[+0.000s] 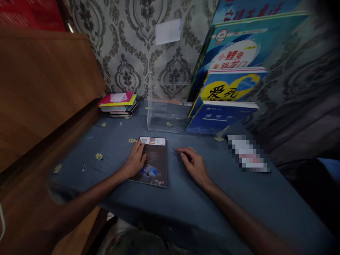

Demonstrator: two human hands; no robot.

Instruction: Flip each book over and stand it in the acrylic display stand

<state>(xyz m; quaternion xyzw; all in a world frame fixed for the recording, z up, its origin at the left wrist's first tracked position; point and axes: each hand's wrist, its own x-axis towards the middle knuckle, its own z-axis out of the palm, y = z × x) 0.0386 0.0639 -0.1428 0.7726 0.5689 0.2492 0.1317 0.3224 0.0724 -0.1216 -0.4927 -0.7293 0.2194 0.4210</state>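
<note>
A dark book (155,159) lies flat on the cloth-covered table, with a white barcode strip along its far edge and a blue picture near its lower part. My left hand (136,161) rests on the left side of this book, fingers stretched out over its cover. To the right of the book, apart from it, is my right hand (193,164). Its fingers are bent loosely, the thumb a little away from the forefinger, and nothing shows between them.
Behind the book stands a clear acrylic rack (166,122), with several upright books at its right, a blue one (220,118) in front. A stack of books (118,102) lies at the back left beside a wooden cabinet (47,88). A blurred-out item (248,154) lies right.
</note>
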